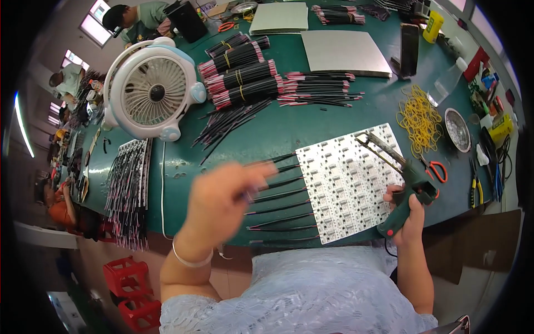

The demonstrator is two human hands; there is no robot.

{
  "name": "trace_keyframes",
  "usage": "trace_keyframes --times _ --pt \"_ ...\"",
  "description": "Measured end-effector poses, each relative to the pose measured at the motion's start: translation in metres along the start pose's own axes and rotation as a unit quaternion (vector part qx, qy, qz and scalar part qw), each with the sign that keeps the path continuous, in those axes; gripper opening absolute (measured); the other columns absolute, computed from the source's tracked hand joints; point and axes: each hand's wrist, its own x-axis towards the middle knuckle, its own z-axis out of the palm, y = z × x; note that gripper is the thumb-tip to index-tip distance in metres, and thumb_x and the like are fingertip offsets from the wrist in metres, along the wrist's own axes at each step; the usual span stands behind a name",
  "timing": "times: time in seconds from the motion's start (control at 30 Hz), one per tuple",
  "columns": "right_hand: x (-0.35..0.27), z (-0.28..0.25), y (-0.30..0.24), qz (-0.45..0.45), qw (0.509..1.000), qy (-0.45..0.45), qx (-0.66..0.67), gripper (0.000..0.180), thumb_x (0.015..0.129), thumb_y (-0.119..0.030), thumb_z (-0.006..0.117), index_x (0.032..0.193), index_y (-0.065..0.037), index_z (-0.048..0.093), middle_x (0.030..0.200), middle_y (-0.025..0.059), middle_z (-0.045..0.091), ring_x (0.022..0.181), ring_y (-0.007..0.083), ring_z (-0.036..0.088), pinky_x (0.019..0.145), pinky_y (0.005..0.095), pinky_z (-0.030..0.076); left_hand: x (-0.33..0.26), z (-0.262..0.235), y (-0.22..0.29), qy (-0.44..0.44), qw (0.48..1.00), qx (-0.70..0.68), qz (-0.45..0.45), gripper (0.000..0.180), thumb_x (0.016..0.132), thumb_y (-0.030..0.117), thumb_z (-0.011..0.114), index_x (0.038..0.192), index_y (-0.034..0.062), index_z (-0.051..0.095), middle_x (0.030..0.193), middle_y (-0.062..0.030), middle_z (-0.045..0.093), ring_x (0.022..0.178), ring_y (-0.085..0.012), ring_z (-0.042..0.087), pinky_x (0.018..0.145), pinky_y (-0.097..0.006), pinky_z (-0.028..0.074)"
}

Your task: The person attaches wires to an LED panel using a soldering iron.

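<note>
The green table (311, 119) carries a white circuit panel (347, 181) at its near edge. Right of the panel, the right hand (409, 214) has its grip closed on a green soldering gun (409, 192). Left of it, the blurred left hand (222, 203) pinches a black wire (275, 167); its haste could misplace the wire under the hot tip. A workshop with other workers lies beyond.

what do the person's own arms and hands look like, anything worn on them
Both forearms are bare, with no gloves on either hand. The left hand is motion-blurred; a thin pale bangle circles its wrist. The right hand shows no ring or band that can be made out. A pale blue textured garment covers the body.
</note>
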Motion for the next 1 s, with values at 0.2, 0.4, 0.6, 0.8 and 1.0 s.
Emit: trace_keyframes --times 0.2,0.4,0.6,0.8,1.0 --pt "0.002 0.011 0.002 -0.009 1.000 -0.004 0.012 0.037 0.086 -0.024 0.053 0.113 0.000 0.046 0.101 0.0188 0.058 0.086 0.0268 0.060 0.084 0.0405 0.047 0.067 -0.002 -0.124 0.070 0.972 0.218 -0.054 0.027 0.076 0.012 0.065 0.102 0.0055 0.062 0.082 -0.0143 0.058 0.077 -0.0321 0.057 0.070 -0.039 0.045" --pt "0.000 0.007 -0.008 0.025 0.994 0.052 0.094 0.034 0.087 -0.029 0.053 0.110 -0.005 0.047 0.100 0.0134 0.058 0.075 0.0213 0.060 0.100 0.0406 0.037 0.102 0.031 -0.136 0.027 0.971 0.237 -0.002 0.035 0.071 0.009 0.068 0.104 0.0046 0.061 0.090 -0.0123 0.058 0.091 -0.0319 0.054 0.080 -0.041 0.045" --pt "0.014 0.004 -0.012 -0.005 0.988 0.092 0.123 0.033 0.088 -0.030 0.052 0.109 -0.005 0.048 0.101 0.0131 0.057 0.076 0.0213 0.060 0.100 0.0409 0.037 0.212 0.099 -0.114 0.041 0.964 0.176 0.196 0.026 0.074 0.008 0.065 0.099 0.0036 0.059 0.090 -0.0142 0.060 0.086 -0.0335 0.057 0.077 -0.040 0.047" --pt "0.020 -0.005 -0.005 -0.030 0.989 0.082 0.118 0.037 0.088 -0.031 0.052 0.112 -0.004 0.048 0.101 0.0140 0.058 0.074 0.0216 0.061 0.099 0.0425 0.037 0.234 0.134 -0.121 -0.016 0.959 0.283 -0.016 0.040 0.070 0.024 0.074 0.101 0.0065 0.055 0.089 -0.0137 0.060 0.086 -0.0339 0.058 0.073 -0.042 0.046" --pt "0.023 -0.005 -0.006 -0.022 0.997 0.043 0.066 0.040 0.088 -0.034 0.049 0.115 -0.004 0.047 0.102 0.0153 0.057 0.073 0.0218 0.061 0.095 0.0463 0.040 0.231 0.120 -0.109 -0.045 0.934 0.350 0.062 0.033 0.069 0.026 0.074 0.097 0.0098 0.063 0.087 -0.0095 0.060 0.089 -0.0292 0.057 0.074 -0.040 0.045"
